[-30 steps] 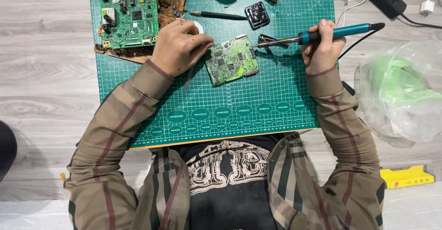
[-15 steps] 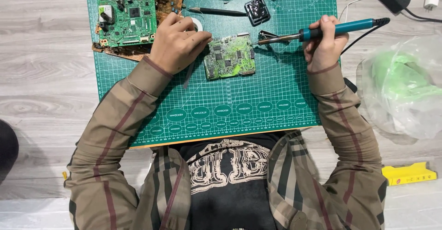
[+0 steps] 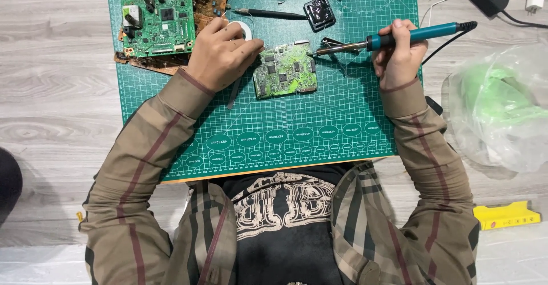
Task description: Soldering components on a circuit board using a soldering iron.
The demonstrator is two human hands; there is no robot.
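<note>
1. Our right hand (image 3: 399,57) is closing its grip tight around the blue soldering iron (image 3: 394,37).
2. Our left hand (image 3: 220,54) is curling its fingers by the white solder roll (image 3: 244,30), and whether the grip is pinching solder wire, we cannot tell.
3. The iron's tip is touching the edge of the small green board (image 3: 285,70), which is lying on the green mat (image 3: 319,125).
4. We are soldering, we think; next comes holding both hands steady.
5. A bigger board (image 3: 160,14) is sitting farther up the mat.

A small green circuit board (image 3: 284,70) lies flat mid-mat on the cutting mat (image 3: 319,119); a teal-handled soldering iron (image 3: 394,37) slants, tip at its right edge.
</note>
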